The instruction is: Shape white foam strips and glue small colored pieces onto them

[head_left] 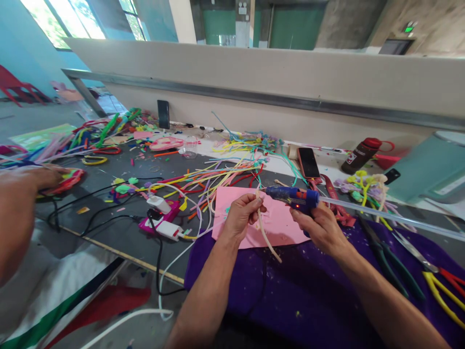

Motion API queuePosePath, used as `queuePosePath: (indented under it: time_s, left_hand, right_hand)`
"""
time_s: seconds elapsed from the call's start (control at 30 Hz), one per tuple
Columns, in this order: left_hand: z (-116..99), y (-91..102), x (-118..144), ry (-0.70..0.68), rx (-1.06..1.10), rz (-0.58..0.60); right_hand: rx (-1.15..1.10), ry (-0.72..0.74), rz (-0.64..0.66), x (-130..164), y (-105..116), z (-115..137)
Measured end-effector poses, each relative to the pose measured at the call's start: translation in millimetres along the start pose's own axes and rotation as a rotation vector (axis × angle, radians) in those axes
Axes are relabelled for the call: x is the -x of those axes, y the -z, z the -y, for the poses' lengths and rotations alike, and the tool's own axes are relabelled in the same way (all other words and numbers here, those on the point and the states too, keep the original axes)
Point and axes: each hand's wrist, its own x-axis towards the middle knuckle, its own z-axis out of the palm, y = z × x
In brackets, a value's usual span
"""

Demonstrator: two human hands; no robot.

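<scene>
My left hand (pixel 244 213) pinches a cream pipe cleaner (pixel 267 235), whose lower end hangs free toward me. Wrapped around the handle of a blue hot glue gun (pixel 298 196) is my right hand (pixel 321 225). The gun's nozzle points left, close to the upper end of the pipe cleaner; whether they touch I cannot tell. A small red light glows on the gun, and a long clear glue stick (pixel 385 213) sticks out of its back. Beneath both hands lies a pink sheet (pixel 290 230) with bits of glue on it, on a purple cloth (pixel 290 291).
Pliers (pixel 390 261) and scissors (pixel 432 271) lie at the right. A power strip (pixel 169 215) with plugs and cords sits left of the sheet. Loose pipe cleaners (pixel 207 184), a phone (pixel 308 162) and a bottle (pixel 361 155) stand behind. Another person's arm (pixel 22 203) reaches in at left.
</scene>
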Motion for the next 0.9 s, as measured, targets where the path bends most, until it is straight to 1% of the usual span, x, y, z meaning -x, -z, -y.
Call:
queuePosePath:
  time_s: [0.17,0.3,0.43,0.6,0.7,0.8,0.9]
  left_hand:
    - [-0.1,0.4,0.1,-0.004,0.000,0.010]
    - [-0.2,0.2,0.3,-0.014,-0.013,0.015]
    - [-0.4,0.4,0.3,-0.019,-0.018,0.006]
    - [0.0,1.2,-0.4,-0.018,-0.006,-0.024]
    - [0.3,1.4,-0.9,-0.023,-0.014,-0.047]
    - [0.8,1.4,-1.2,-0.023,-0.025,-0.038]
    - [1.5,1.2,-1.1,-0.027,-0.031,-0.025]
  right_hand:
    - [0.085,-0.042,0.028,-0.9,0.2,1.1]
    - [0.119,-0.019,0.042,-1.7,0.1,2.6]
    - [0.099,0.010,0.049,-1.5,0.2,2.9]
    - [0.089,0.009,0.068,-1.3,0.8,2.0]
    - [0.068,0.018,0.039,-1.5,0.9,1.9]
    - [0.031,0.018,0.024,-2.1,0.2,2.0]
    - [0.018,0.006,0.055,-3.0,-0.8,2.4]
